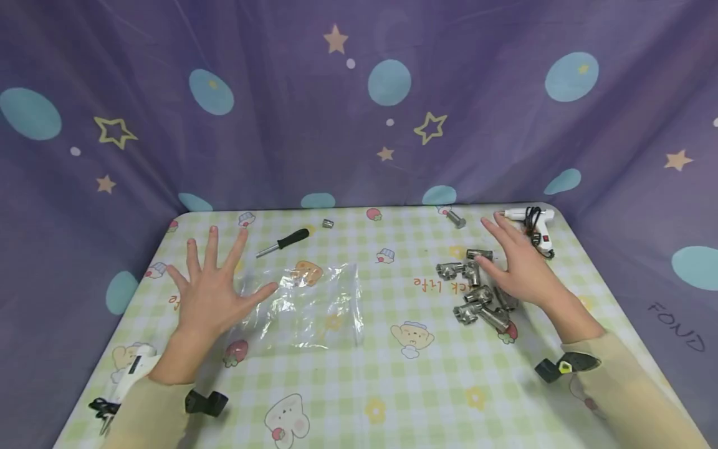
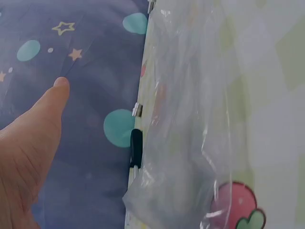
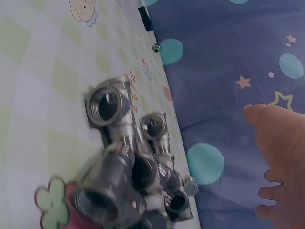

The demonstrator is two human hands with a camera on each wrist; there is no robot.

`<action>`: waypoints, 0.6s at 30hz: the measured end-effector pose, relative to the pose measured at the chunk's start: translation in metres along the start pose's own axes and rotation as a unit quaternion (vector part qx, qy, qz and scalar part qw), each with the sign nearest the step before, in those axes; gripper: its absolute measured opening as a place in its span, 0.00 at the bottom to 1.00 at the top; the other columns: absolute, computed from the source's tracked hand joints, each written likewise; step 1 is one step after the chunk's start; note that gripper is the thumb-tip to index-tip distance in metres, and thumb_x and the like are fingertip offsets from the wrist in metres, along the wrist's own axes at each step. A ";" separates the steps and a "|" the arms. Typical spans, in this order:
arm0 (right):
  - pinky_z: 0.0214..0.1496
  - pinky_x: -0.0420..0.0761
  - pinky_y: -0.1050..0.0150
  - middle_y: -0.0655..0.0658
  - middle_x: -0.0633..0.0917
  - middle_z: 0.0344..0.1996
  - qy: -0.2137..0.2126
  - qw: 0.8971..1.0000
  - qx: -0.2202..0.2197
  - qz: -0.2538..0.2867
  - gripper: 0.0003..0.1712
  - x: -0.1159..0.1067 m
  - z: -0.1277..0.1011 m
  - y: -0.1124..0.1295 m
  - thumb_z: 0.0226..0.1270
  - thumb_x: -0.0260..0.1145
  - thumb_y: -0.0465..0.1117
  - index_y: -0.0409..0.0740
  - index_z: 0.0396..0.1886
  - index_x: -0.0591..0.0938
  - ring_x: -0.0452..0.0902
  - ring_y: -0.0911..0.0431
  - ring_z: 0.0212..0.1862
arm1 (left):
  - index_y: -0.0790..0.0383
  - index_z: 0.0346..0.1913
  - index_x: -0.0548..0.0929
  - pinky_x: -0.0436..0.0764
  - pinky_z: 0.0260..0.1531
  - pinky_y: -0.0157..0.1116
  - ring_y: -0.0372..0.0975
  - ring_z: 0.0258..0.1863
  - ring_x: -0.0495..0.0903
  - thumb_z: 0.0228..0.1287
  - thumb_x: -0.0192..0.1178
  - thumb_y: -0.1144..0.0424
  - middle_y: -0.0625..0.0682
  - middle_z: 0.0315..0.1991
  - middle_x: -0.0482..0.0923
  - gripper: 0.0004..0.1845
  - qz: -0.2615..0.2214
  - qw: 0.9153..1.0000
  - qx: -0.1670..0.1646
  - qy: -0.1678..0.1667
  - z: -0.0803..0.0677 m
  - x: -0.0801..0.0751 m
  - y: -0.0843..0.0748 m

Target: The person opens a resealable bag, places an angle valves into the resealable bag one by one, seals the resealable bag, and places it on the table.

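Observation:
My left hand (image 1: pixel 210 296) is held with fingers spread above the left side of the table, its thumb overlapping a clear plastic bag (image 1: pixel 314 312) in the head view. That bag lies flat and also fills the middle of the left wrist view. On the right, my other hand (image 1: pixel 524 268) hovers with extended fingers over a heap of metal pipe fittings (image 1: pixel 479 294). Threaded openings of the tee-shaped fittings (image 3: pixel 107 105) show in the right wrist view. Neither hand holds anything.
A black-handled screwdriver (image 1: pixel 293 237) and a small metal fitting (image 1: pixel 328 223) lie behind the bag. Toward the back right are a bolt (image 1: pixel 456 219) and a white glue gun (image 1: pixel 530 215) with a coiled cord. Another white corded tool (image 1: pixel 137 368) sits partly behind the left forearm.

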State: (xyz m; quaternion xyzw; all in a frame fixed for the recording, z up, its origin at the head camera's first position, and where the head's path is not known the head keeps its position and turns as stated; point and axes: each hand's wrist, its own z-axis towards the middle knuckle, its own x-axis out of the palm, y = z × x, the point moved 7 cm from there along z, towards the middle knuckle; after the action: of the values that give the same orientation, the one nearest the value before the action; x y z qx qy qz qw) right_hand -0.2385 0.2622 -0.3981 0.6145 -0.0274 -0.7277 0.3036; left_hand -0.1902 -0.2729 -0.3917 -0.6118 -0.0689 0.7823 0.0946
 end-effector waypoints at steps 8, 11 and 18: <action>0.64 0.75 0.26 0.30 0.63 0.82 0.023 0.999 -0.033 0.008 0.42 0.021 0.010 0.014 0.78 0.69 0.47 0.45 0.85 0.63 0.64 0.27 0.76 | 0.30 0.87 0.43 0.43 0.66 0.87 0.72 0.84 0.38 0.53 0.68 0.23 0.57 0.89 0.32 0.64 -0.014 0.999 0.030 0.023 0.004 0.014 -0.024; 0.65 0.77 0.29 0.30 0.66 0.80 0.031 0.999 -0.033 0.008 0.39 0.028 0.013 0.017 0.78 0.69 0.46 0.42 0.82 0.67 0.74 0.30 0.70 | 0.31 0.87 0.44 0.47 0.68 0.84 0.72 0.84 0.42 0.49 0.71 0.23 0.59 0.89 0.38 0.66 -0.032 0.997 0.054 0.041 0.006 0.022 -0.038; 0.67 0.79 0.34 0.30 0.73 0.75 0.051 0.998 -0.040 0.024 0.33 0.048 0.018 0.023 0.77 0.69 0.45 0.40 0.77 0.73 0.81 0.34 0.64 | 0.33 0.87 0.46 0.55 0.73 0.78 0.67 0.84 0.50 0.41 0.76 0.23 0.60 0.87 0.49 0.72 -0.077 0.984 0.132 0.092 0.007 0.044 -0.070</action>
State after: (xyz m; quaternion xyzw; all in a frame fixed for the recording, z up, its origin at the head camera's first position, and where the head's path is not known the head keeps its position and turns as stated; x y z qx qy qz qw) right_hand -0.2486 0.2142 -0.4267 0.6370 0.0023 -0.6886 0.3465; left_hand -0.2025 -0.1946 -0.4156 -0.6559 -0.0028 0.7153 0.2410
